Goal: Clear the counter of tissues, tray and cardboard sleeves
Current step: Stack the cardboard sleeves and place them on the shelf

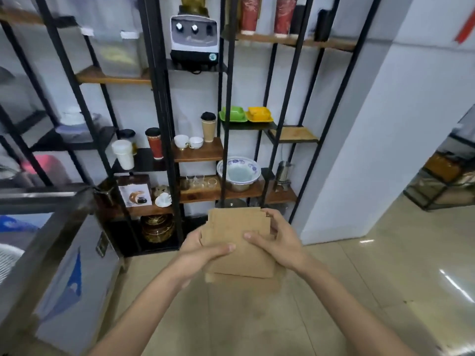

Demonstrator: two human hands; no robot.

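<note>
A stack of flat brown cardboard sleeves (237, 227) is held in front of me at waist height, above the tiled floor. My left hand (203, 250) grips the stack's left side with the thumb laid across its top. My right hand (277, 240) holds the right side, thumb on top and fingers curled around the far edge. The sleeves are slightly fanned, several edges showing at the top and bottom. No tissues or tray are in view.
A black metal shelf rack (226, 140) with wooden boards stands straight ahead, holding cups, a blender (194, 37), a blue-patterned bowl (239, 170) and green and yellow dishes. A steel counter (51, 227) is at the left. A white pillar (359, 150) rises on the right.
</note>
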